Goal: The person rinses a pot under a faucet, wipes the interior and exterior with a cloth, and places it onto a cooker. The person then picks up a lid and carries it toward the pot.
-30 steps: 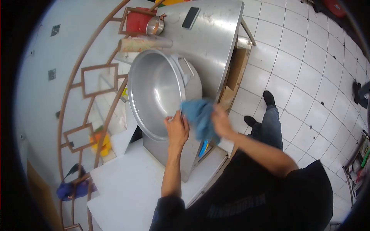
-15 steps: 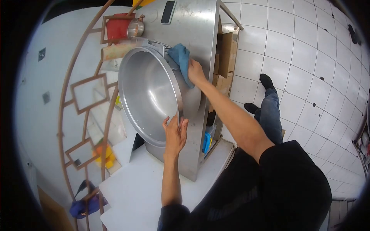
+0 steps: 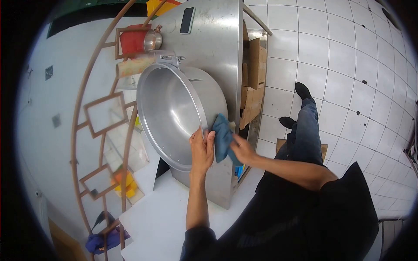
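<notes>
A large aluminium pot point(image 3: 174, 113) lies tilted on its side on a steel table point(image 3: 213, 39), its mouth facing left. My left hand point(image 3: 201, 148) grips the pot's near rim. My right hand point(image 3: 242, 150) presses a blue cloth point(image 3: 222, 137) against the pot's outer wall, just right of the rim and beside my left hand.
On the steel table lie a black phone point(image 3: 187, 20), a small metal bowl point(image 3: 153, 40), a red container point(image 3: 132, 40) and a roll point(image 3: 135, 66). Cardboard boxes point(image 3: 254, 78) sit under the table. A white counter point(image 3: 161, 217) is below, a curved brown railing point(image 3: 93, 113) to the left.
My right hand slid the blue cloth from the pot's far side by the handle down its outer wall to the near rim. My left hand kept its hold on the rim.
</notes>
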`<action>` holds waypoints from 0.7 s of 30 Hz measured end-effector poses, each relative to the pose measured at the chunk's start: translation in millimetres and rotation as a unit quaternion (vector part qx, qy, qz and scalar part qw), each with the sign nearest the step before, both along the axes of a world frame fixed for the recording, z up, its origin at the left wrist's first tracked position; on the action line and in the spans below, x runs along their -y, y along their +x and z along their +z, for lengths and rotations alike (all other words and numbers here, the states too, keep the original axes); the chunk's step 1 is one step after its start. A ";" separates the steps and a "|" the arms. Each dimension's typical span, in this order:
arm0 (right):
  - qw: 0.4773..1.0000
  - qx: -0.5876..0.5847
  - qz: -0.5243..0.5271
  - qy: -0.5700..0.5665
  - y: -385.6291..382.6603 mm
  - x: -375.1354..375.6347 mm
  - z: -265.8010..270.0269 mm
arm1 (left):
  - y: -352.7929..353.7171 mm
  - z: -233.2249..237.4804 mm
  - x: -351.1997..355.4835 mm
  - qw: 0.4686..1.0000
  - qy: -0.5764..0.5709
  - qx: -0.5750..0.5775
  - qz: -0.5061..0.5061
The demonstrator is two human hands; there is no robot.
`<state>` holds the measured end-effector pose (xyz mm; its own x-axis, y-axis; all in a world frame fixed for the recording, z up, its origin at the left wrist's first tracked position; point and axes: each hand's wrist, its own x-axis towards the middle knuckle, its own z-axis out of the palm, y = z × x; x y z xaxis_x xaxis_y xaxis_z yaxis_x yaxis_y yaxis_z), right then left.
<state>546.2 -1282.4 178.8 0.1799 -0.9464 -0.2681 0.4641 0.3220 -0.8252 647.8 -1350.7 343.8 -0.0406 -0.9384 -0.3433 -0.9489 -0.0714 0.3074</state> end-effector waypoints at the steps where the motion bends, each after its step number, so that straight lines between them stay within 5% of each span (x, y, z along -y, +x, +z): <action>1: 0.992 0.081 0.048 0.083 -6.7 1.4 2.7 | 0.8 4.1 1.4 0.999 0.016 -0.035 0.008; 3: 0.961 0.233 -0.092 0.115 -32.6 52.1 6.7 | 6.5 12.4 -6.0 0.997 0.028 -0.072 0.021; 5: 0.950 0.294 -0.099 0.044 -72.2 120.3 56.7 | 17.1 28.5 -28.1 0.993 -0.072 0.041 -0.089; 9: 0.987 0.045 -0.060 -0.144 -43.0 227.2 91.7 | 57.8 3.2 -56.7 0.989 -0.036 0.070 -0.125; 12: 0.967 -0.106 -0.157 -0.168 5.8 176.8 93.2 | 64.7 -11.2 -52.5 0.989 -0.034 0.050 -0.133; 15: 0.962 -0.026 -0.162 -0.219 39.9 29.1 61.0 | 66.3 -17.4 -47.3 0.986 -0.102 -0.013 -0.129; 17: 0.950 -0.079 -0.162 -0.255 39.1 20.3 66.7 | 74.3 -14.7 -40.0 0.949 -0.120 -0.024 -0.290; 19: 0.948 -0.116 -0.182 -0.236 34.4 48.2 82.2 | 62.8 -15.0 -44.9 0.967 -0.111 -0.018 -0.227; 21: 0.959 -0.128 -0.187 -0.173 9.9 157.1 103.4 | 57.3 -13.4 -43.8 0.981 -0.102 -0.008 -0.164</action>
<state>556.1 -1439.5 282.2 -0.2192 -0.9721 0.0831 0.2618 -0.1406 -0.9548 705.2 -1306.9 330.4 -0.3547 -0.9233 -0.1474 -0.9061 0.3005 0.2979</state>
